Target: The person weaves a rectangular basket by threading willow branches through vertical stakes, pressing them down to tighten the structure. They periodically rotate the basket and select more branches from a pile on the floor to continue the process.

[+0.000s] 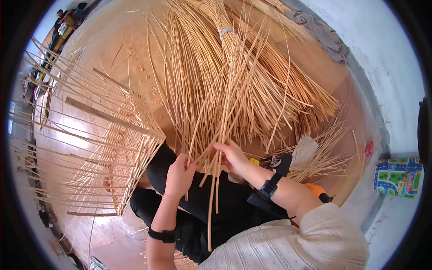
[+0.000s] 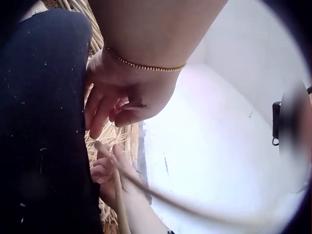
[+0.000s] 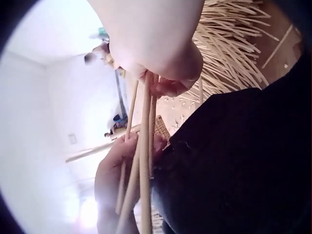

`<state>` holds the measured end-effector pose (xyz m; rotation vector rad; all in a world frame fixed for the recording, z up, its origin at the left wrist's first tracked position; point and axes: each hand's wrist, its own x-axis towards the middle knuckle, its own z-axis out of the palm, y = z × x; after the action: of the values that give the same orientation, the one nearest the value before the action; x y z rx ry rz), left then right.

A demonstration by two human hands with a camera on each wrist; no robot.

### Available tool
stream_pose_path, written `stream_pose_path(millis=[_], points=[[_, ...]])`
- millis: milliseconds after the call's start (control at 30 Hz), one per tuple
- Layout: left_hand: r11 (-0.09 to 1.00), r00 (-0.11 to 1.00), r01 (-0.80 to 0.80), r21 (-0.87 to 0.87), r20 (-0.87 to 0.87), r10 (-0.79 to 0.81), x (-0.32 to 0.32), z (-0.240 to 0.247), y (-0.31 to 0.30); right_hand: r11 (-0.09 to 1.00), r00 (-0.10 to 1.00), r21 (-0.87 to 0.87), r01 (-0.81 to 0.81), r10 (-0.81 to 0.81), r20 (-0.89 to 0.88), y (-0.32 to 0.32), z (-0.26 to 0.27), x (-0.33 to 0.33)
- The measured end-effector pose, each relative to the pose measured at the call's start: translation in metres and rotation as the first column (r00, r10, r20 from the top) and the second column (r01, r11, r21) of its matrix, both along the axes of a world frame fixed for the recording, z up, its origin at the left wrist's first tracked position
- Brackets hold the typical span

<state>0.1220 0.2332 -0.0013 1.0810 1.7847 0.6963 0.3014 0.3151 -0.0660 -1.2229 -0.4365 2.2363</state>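
Note:
In the head view, my right hand [image 1: 231, 155] grips several long wicker rods [image 1: 210, 216], their lower ends hanging over the dark-clad lap. Their upper lengths fan out over the large bundle beyond. Just left of it, my left hand [image 1: 180, 175] pinches a single thin rod [image 1: 186, 196] between thumb and fingers. The right wrist view shows the rods [image 3: 145, 165] coming down from under the right hand [image 3: 170, 73], past the left hand [image 3: 114, 158]. A partly woven wicker basket [image 1: 128, 144] lies on its side by the left knee, its long stakes pointing left.
A big bundle of rods [image 1: 252, 90], bound with a pale tie [image 1: 226, 31], lies ahead. Loose rods [image 1: 326, 162] and an orange-handled tool [image 1: 316, 191] lie at the right. A grey cloth [image 1: 317, 36] and a colourful patterned box [image 1: 398, 177] are near the wall.

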Motion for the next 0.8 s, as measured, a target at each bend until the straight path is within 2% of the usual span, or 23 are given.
stream_pose_path(millis=[33, 67, 100, 133, 167, 233, 300, 367, 433, 500, 567, 633, 700, 733, 767, 800], points=[[1.0, 1.0, 0.004, -0.005, -0.006, -0.004, 0.002, 0.002, -0.008, 0.993, 0.998, 0.114, -0.024, 0.016, 0.068, -0.005, 0.009, 0.003], [0.999, 0.989, -0.013, 0.045, 0.147, 0.006, 0.005, 0.007, -0.017, 0.973, 0.99, 0.225, -0.057, 0.025, 0.14, -0.008, 0.018, 0.007], [0.995, 0.954, -0.038, 0.092, 0.3, 0.008, 0.008, 0.015, -0.023, 0.974, 0.99, 0.222, -0.054, 0.024, 0.138, -0.011, 0.024, 0.009], [0.999, 0.919, 0.028, -0.046, 0.395, -0.008, 0.012, 0.036, -0.026, 0.949, 0.981, 0.305, -0.086, 0.028, 0.191, -0.016, 0.031, 0.012], [0.997, 0.883, 0.003, -0.082, 0.468, 0.036, 0.019, 0.041, -0.033, 0.914, 0.97, 0.387, -0.122, 0.026, 0.244, -0.019, 0.036, 0.013], [0.982, 0.816, 0.051, -0.18, 0.574, 0.063, 0.024, 0.041, -0.043, 0.9, 0.967, 0.424, -0.098, -0.015, 0.255, -0.026, 0.044, 0.011], [0.987, 0.833, 0.078, -0.143, 0.552, 0.015, 0.029, 0.037, -0.05, 0.895, 0.949, 0.407, -0.183, 0.052, 0.312, -0.03, 0.049, 0.008], [0.991, 0.751, -0.005, -0.137, 0.653, 0.094, 0.032, 0.036, -0.057, 0.896, 0.951, 0.409, -0.173, 0.044, 0.307, -0.033, 0.05, 0.004], [0.988, 0.742, -0.033, -0.148, 0.658, 0.124, 0.027, 0.036, -0.058, 0.919, 0.982, 0.357, -0.166, 0.121, 0.147, -0.034, 0.051, 0.003], [0.973, 0.692, -0.099, -0.209, 0.688, 0.218, 0.02, 0.036, -0.06, 0.922, 0.977, 0.324, -0.21, 0.183, 0.113, -0.035, 0.053, 0.001], [0.978, 0.723, -0.073, -0.194, 0.665, 0.186, 0.018, 0.034, -0.066, 0.922, 0.967, 0.291, -0.253, 0.241, 0.078, -0.038, 0.059, 0.001], [0.982, 0.792, 0.082, -0.172, 0.61, 0.04, 0.019, 0.038, -0.073, 0.925, 0.966, 0.307, -0.225, 0.252, -0.051, -0.039, 0.069, 0.0], [0.981, 0.796, 0.098, -0.165, 0.604, 0.022, 0.016, 0.038, -0.085, 0.913, 0.961, 0.339, -0.228, 0.268, -0.075, -0.038, 0.068, -0.001], [0.998, 0.9, 0.038, 0.056, 0.433, -0.059, 0.013, 0.029, -0.092, 0.909, 0.963, 0.357, -0.214, 0.259, -0.082, -0.037, 0.072, -0.002], [0.96, 0.969, 0.022, 0.28, 0.23, -0.09, 0.011, 0.023, -0.097, 0.906, 0.964, 0.374, -0.201, 0.25, -0.089, -0.036, 0.074, -0.003], [0.988, 0.873, -0.119, 0.098, 0.485, 0.057, 0.014, 0.044, -0.094, 0.905, 0.963, 0.374, -0.204, 0.254, -0.09, -0.036, 0.076, -0.006]])
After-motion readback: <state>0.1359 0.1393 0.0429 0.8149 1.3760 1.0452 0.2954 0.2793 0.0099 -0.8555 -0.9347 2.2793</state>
